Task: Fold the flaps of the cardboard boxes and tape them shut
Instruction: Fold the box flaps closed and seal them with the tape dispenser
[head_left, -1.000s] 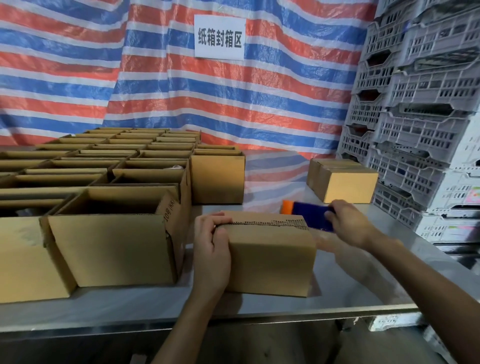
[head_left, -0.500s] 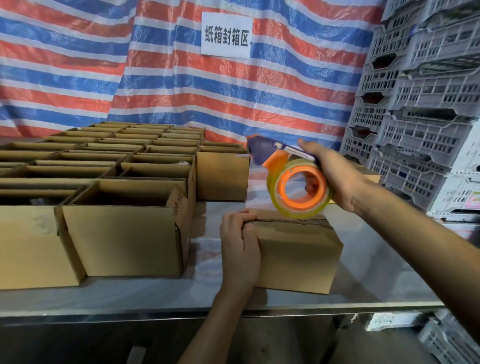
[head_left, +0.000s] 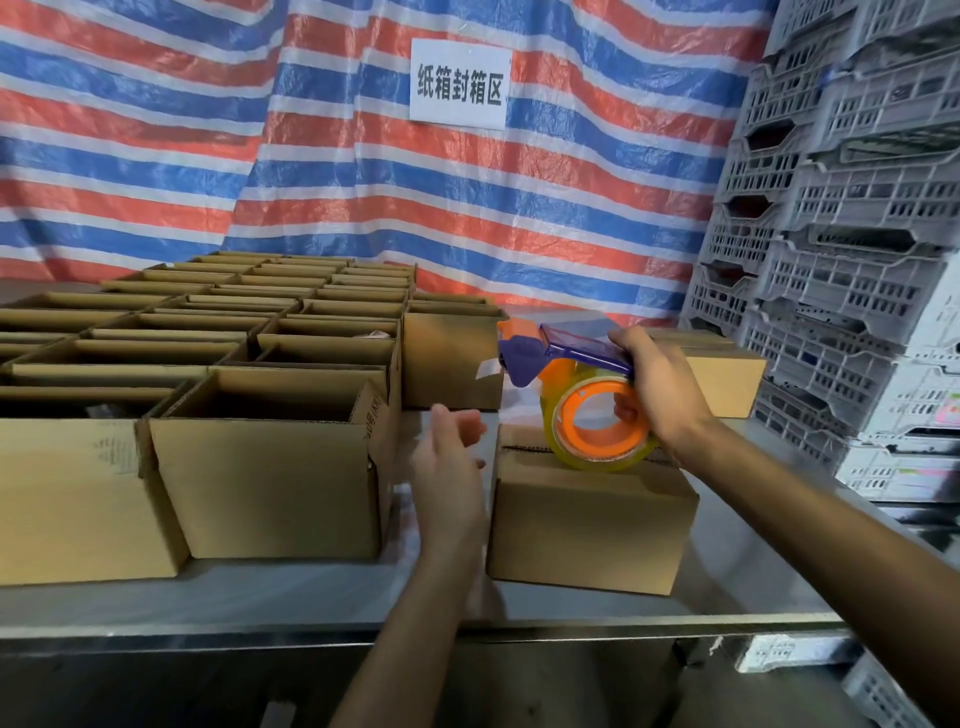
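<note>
- On the metal surface (head_left: 311, 597), right grip (head_left: 660, 384) clasps a tape dispenser (head_left: 571, 400) over the closed box (head_left: 587, 525).
- Left grip (head_left: 447, 467) hangs released, fingers straight, beside that box.

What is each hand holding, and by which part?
The right hand grips the tape dispenser by its purple handle. The left hand holds nothing, open beside the closed box.

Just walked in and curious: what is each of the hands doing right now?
Left hand: open, holding nothing, beside the closed brown cardboard box.
Right hand: closed round the orange and purple tape dispenser.
</note>
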